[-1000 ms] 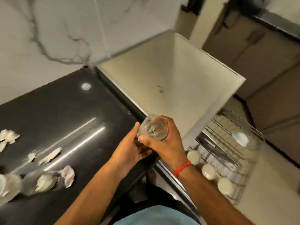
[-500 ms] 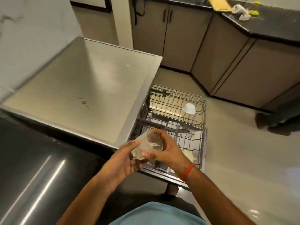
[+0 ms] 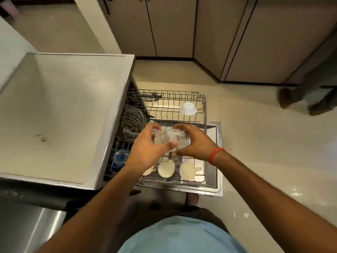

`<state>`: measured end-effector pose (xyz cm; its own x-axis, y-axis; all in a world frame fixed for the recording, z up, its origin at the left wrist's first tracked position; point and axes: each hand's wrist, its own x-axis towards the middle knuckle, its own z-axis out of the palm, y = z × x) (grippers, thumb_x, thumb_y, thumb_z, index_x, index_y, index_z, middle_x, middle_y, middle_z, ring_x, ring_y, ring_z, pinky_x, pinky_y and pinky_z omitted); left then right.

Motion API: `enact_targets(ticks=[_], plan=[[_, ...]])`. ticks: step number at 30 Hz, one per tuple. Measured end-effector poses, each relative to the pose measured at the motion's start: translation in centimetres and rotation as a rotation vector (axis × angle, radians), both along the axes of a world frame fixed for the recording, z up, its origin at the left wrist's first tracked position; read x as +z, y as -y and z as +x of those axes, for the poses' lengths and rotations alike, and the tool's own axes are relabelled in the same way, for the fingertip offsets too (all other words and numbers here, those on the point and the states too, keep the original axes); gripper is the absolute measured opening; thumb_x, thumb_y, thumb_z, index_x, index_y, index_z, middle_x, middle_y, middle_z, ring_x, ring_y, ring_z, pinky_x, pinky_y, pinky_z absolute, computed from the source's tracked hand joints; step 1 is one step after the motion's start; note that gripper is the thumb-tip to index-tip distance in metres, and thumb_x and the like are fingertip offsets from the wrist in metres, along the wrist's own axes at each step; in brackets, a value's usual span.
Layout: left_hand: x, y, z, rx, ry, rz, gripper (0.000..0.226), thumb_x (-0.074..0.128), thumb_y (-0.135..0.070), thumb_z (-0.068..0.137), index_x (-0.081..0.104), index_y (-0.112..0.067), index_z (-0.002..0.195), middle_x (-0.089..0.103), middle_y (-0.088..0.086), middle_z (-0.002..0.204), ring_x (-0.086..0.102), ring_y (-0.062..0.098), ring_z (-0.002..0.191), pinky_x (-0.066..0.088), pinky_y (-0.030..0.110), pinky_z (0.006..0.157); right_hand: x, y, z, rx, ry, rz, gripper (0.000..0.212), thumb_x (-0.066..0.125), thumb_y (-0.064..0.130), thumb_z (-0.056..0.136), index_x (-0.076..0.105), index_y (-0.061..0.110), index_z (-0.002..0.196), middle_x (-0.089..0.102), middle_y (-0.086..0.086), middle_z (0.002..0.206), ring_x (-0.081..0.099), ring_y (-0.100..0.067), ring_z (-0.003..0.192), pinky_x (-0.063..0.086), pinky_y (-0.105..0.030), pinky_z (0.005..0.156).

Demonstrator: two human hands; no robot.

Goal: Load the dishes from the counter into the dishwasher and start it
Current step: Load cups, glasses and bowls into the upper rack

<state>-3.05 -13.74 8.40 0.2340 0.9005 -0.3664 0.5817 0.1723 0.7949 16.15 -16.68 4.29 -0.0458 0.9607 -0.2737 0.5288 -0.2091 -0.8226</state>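
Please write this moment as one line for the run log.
stage: loading | left hand: holds clear glass | right hand: holds same glass | position: above upper rack | rack: white bowl, cups

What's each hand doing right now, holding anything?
Left hand: curled round the clear glass, gripping it.
Right hand: gripping the same glass from the other side, above the dishwasher rack.

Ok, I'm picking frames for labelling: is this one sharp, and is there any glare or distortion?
Head view: the glass held in both hands is soft and hard to outline; motion blur smears the top-left corner; wide-angle bending curves the cabinets; glare spots on the floor at right.
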Motion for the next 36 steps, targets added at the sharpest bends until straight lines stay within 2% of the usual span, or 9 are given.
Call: enact_targets(ticks=[4, 9, 15, 17, 20, 25, 28, 33, 36], plan=[[-1.6, -2.1, 1.5, -0.135, -0.175, 0.136, 0.059, 0.081, -0.06, 0.064, 0.049, -0.047, 0.112, 0.059, -0.008, 0.113, 0.068, 0.017, 0.094, 0.061, 0.045, 0.078, -2.4, -0.6, -0.2, -0.107, 0.143, 0.043, 0.088, 0.09, 0.033, 0.064, 0.049, 0.031, 0.142, 0.046, 0.0, 0.14, 0.042, -0.023, 0.13, 0.043, -0.041, 0.11], [-4.1, -3.1, 2.7, -0.287, -0.378, 0.242, 0.061, 0.076, -0.058, 0.075, 0.047, -0.042, 0.126, 0.051, -0.01, 0.121, 0.06, 0.018, 0.101, 0.052, 0.037, 0.08, -5.4, 0.0, -1.6, -0.217, 0.31, 0.055, 0.08, 0.081, 0.045, 0.073, 0.048, 0.031, 0.144, 0.045, -0.001, 0.139, 0.038, -0.023, 0.129, 0.041, -0.041, 0.109], [-8.2, -5.0, 2.8, -0.41, -0.353, 0.172, 0.072, 0.074, -0.057, 0.073, 0.049, -0.036, 0.138, 0.048, -0.015, 0.125, 0.057, 0.009, 0.11, 0.041, 0.025, 0.076, -9.2, -0.2, -2.7, -0.317, 0.368, -0.039, 0.079, 0.079, 0.05, 0.072, 0.048, 0.032, 0.142, 0.052, 0.003, 0.133, 0.043, -0.02, 0.125, 0.038, -0.038, 0.107], [-9.2, -5.6, 2.7, -0.423, -0.352, 0.159, 0.073, 0.075, -0.057, 0.073, 0.051, -0.035, 0.139, 0.046, -0.016, 0.128, 0.058, 0.008, 0.111, 0.043, 0.024, 0.078, -9.9, -0.7, -2.9, -0.317, 0.379, -0.064, 0.078, 0.077, 0.047, 0.074, 0.046, 0.031, 0.144, 0.053, 0.006, 0.137, 0.041, -0.018, 0.128, 0.035, -0.037, 0.107], [-11.3, -7.4, 3.1, -0.444, -0.334, 0.124, 0.073, 0.077, -0.054, 0.076, 0.051, -0.033, 0.141, 0.044, -0.016, 0.13, 0.057, 0.008, 0.114, 0.052, 0.029, 0.09, -11.4, -2.6, -3.1, -0.348, 0.38, -0.11, 0.074, 0.076, 0.039, 0.075, 0.044, 0.03, 0.142, 0.057, 0.006, 0.136, 0.043, -0.019, 0.128, 0.033, -0.036, 0.106], [-15.1, -10.5, 4.2, -0.478, -0.166, -0.077, 0.079, 0.081, -0.038, 0.08, 0.046, -0.03, 0.15, 0.044, -0.014, 0.139, 0.053, 0.007, 0.125, 0.048, 0.031, 0.106, -14.8, -6.4, -1.3, -0.42, 0.4, -0.18, 0.078, 0.085, 0.037, 0.07, 0.049, 0.029, 0.139, 0.063, 0.001, 0.127, 0.049, -0.023, 0.123, 0.042, -0.04, 0.102], [-17.5, -12.2, 5.1, -0.4, -0.066, -0.279, 0.085, 0.08, -0.022, 0.082, 0.038, -0.027, 0.155, 0.042, -0.01, 0.146, 0.056, 0.008, 0.126, 0.054, 0.043, 0.103, -17.5, -8.7, 0.1, -0.454, 0.434, -0.213, 0.077, 0.084, 0.044, 0.069, 0.052, 0.027, 0.137, 0.057, -0.005, 0.127, 0.051, -0.026, 0.117, 0.046, -0.038, 0.097], [-20.8, -14.3, 7.4, -0.306, 0.037, -0.503, 0.084, 0.075, -0.007, 0.086, 0.034, -0.024, 0.157, 0.054, -0.01, 0.14, 0.049, 0.008, 0.133, 0.043, 0.038, 0.113, -21.4, -11.4, 1.0, -0.507, 0.4, -0.268, 0.073, 0.084, 0.035, 0.069, 0.052, 0.025, 0.134, 0.054, -0.005, 0.124, 0.059, -0.027, 0.11, 0.054, -0.041, 0.091], [-22.5, -14.9, 8.0, -0.279, 0.012, -0.597, 0.087, 0.075, -0.008, 0.085, 0.03, -0.02, 0.159, 0.055, -0.005, 0.143, 0.05, 0.011, 0.132, 0.046, 0.033, 0.107, -23.3, -12.0, 1.3, -0.504, 0.377, -0.328, 0.066, 0.083, 0.033, 0.072, 0.054, 0.022, 0.131, 0.054, -0.006, 0.124, 0.062, -0.03, 0.107, 0.054, -0.04, 0.091]])
